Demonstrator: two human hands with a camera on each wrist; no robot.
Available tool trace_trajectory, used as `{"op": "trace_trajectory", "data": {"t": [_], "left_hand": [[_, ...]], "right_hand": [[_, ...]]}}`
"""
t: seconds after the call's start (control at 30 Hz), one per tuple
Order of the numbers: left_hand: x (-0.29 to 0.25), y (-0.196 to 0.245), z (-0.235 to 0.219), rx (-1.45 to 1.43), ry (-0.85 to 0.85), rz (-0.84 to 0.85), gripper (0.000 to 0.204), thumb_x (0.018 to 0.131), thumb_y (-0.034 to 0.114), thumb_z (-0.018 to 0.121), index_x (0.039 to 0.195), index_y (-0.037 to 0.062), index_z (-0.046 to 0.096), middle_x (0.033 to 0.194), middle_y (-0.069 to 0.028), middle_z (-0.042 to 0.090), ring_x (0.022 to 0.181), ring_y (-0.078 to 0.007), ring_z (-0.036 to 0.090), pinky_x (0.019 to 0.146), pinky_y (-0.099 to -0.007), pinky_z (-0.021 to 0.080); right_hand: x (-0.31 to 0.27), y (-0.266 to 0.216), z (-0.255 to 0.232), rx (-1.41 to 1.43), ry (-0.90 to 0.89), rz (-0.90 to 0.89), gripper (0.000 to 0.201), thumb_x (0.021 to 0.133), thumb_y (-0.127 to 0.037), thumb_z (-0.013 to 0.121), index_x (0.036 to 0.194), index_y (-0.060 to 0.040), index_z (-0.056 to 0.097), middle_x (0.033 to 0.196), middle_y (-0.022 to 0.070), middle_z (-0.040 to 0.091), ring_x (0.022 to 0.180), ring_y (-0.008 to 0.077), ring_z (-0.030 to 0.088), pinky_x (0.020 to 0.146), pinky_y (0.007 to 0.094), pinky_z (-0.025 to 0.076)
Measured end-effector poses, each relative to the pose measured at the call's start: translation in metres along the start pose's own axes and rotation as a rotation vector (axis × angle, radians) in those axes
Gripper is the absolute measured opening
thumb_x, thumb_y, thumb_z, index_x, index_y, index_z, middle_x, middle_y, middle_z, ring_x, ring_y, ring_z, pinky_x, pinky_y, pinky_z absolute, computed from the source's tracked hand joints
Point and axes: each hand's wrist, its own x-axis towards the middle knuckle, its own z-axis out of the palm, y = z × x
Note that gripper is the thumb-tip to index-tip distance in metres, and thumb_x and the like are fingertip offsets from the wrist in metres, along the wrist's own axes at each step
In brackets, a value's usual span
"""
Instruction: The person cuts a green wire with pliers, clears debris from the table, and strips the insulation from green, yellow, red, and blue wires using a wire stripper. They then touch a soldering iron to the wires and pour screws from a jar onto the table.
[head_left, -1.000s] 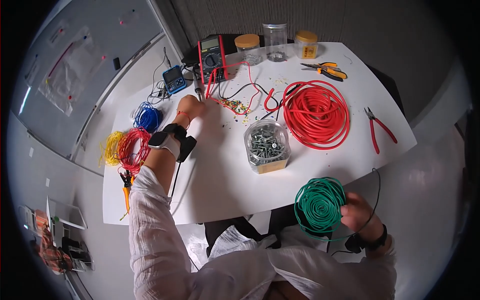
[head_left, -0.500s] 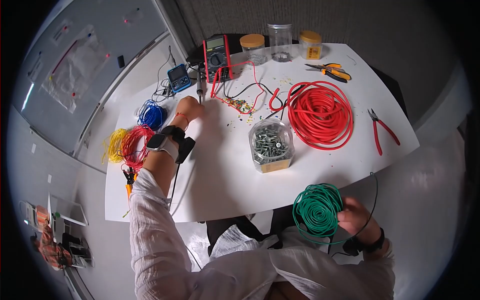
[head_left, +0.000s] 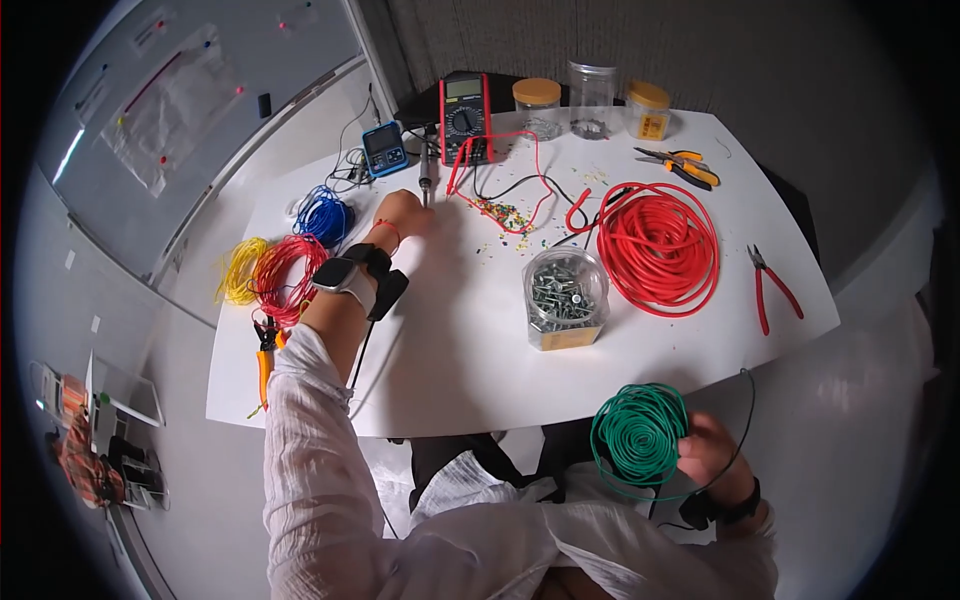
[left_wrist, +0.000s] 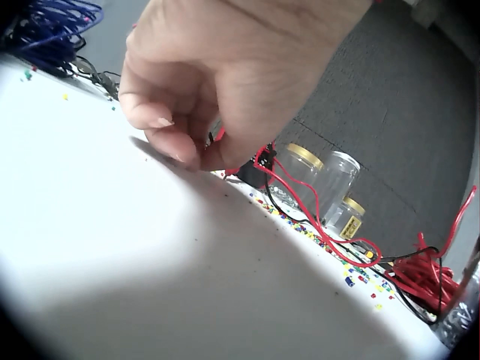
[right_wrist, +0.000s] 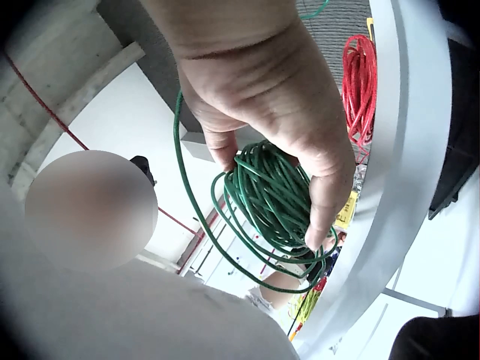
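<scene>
My left hand [head_left: 403,212] rests low on the white table, beside the metal end of a soldering iron [head_left: 425,172]. In the left wrist view its fingers are curled and the thumb meets a fingertip close over the tabletop; nothing shows between them. My right hand [head_left: 708,452] grips a coil of green wire [head_left: 638,432] at the table's front edge. In the right wrist view thumb and fingers span the green coil [right_wrist: 268,196], and a loose loop of its wire hangs out to one side.
A clear tub of screws [head_left: 565,300] and a red cable coil [head_left: 660,250] stand mid-table. Behind are a multimeter [head_left: 465,118], scattered tiny coloured pieces [head_left: 505,215] and lidded jars [head_left: 592,100]. Blue wire [head_left: 322,216] and red wire [head_left: 288,278] flank my left arm; cutters [head_left: 770,288] lie right.
The head view has turned, so the table's things sit further right and lower. My left hand stays by the soldering iron; my right hand keeps hold of the green wire coil.
</scene>
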Motion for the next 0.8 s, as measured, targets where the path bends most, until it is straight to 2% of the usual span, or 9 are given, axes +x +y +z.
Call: {"op": "trace_trajectory", "data": {"t": [0.2, 0.27, 0.33, 0.4, 0.47, 0.6, 0.67, 0.8], "left_hand": [[0.004, -0.002, 0.013, 0.010, 0.118, 0.024, 0.041, 0.067, 0.036, 0.057, 0.082, -0.0014, 0.064, 0.084, -0.0196, 0.062, 0.081, -0.0339, 0.060, 0.072, -0.0382, 0.047], [0.007, -0.001, 0.016, 0.012, 0.100, 0.003, 0.039, 0.070, 0.035, 0.056, 0.082, -0.0009, 0.065, 0.085, -0.0200, 0.062, 0.084, -0.0332, 0.059, 0.074, -0.0384, 0.047], [0.013, -0.003, 0.021, 0.025, 0.115, 0.065, 0.033, 0.071, 0.030, 0.055, 0.081, -0.0003, 0.065, 0.084, -0.0202, 0.062, 0.084, -0.0325, 0.060, 0.073, -0.0379, 0.047], [0.014, -0.003, 0.020, 0.044, 0.141, 0.066, 0.029, 0.069, 0.025, 0.057, 0.080, -0.0001, 0.065, 0.084, -0.0197, 0.062, 0.082, -0.0323, 0.060, 0.072, -0.0373, 0.048], [0.010, -0.002, 0.011, 0.073, 0.036, 0.061, 0.028, 0.066, 0.023, 0.058, 0.080, -0.0008, 0.065, 0.083, -0.0198, 0.062, 0.081, -0.0323, 0.060, 0.071, -0.0370, 0.048], [0.021, -0.014, 0.023, 0.175, 0.051, 0.122, 0.027, 0.066, 0.023, 0.053, 0.075, 0.0010, 0.065, 0.080, -0.0201, 0.061, 0.079, -0.0335, 0.060, 0.072, -0.0364, 0.048], [0.017, -0.009, 0.019, 0.068, 0.044, 0.043, 0.027, 0.064, 0.020, 0.058, 0.079, -0.0016, 0.065, 0.081, -0.0199, 0.062, 0.079, -0.0325, 0.061, 0.070, -0.0366, 0.048], [0.011, -0.006, 0.014, 0.017, 0.024, 0.028, 0.026, 0.064, 0.019, 0.058, 0.078, -0.0015, 0.065, 0.079, -0.0195, 0.062, 0.077, -0.0327, 0.061, 0.070, -0.0366, 0.048]], "right_hand": [[0.002, 0.005, -0.004, 0.027, 0.002, 0.014, 0.060, 0.068, -0.017, 0.064, 0.116, 0.0094, 0.041, 0.109, 0.0143, 0.053, 0.103, 0.0222, 0.052, 0.091, 0.0343, 0.039], [0.003, 0.006, -0.004, 0.035, -0.001, 0.022, 0.060, 0.068, -0.016, 0.064, 0.117, 0.0094, 0.040, 0.110, 0.0144, 0.053, 0.103, 0.0225, 0.052, 0.091, 0.0346, 0.040], [0.003, 0.005, 0.000, 0.042, 0.005, 0.022, 0.063, 0.068, -0.016, 0.065, 0.118, 0.0096, 0.039, 0.110, 0.0145, 0.053, 0.102, 0.0229, 0.052, 0.090, 0.0351, 0.040], [0.005, 0.006, -0.002, 0.039, -0.014, 0.016, 0.063, 0.068, -0.017, 0.065, 0.119, 0.0095, 0.039, 0.110, 0.0147, 0.053, 0.102, 0.0230, 0.052, 0.090, 0.0351, 0.040], [0.005, 0.009, -0.003, 0.037, -0.033, 0.010, 0.064, 0.067, -0.017, 0.066, 0.119, 0.0095, 0.038, 0.110, 0.0148, 0.053, 0.102, 0.0231, 0.052, 0.090, 0.0351, 0.041], [0.009, 0.012, -0.005, 0.064, -0.060, 0.011, 0.063, 0.067, -0.016, 0.066, 0.119, 0.0095, 0.039, 0.110, 0.0149, 0.053, 0.101, 0.0232, 0.053, 0.089, 0.0352, 0.041], [0.009, 0.013, -0.006, 0.063, -0.070, 0.011, 0.063, 0.067, -0.016, 0.066, 0.118, 0.0095, 0.039, 0.110, 0.0149, 0.053, 0.101, 0.0233, 0.053, 0.088, 0.0354, 0.042], [0.009, 0.014, -0.004, 0.058, -0.048, 0.003, 0.062, 0.067, -0.016, 0.066, 0.118, 0.0096, 0.039, 0.110, 0.0150, 0.053, 0.101, 0.0238, 0.053, 0.088, 0.0359, 0.042]]}}
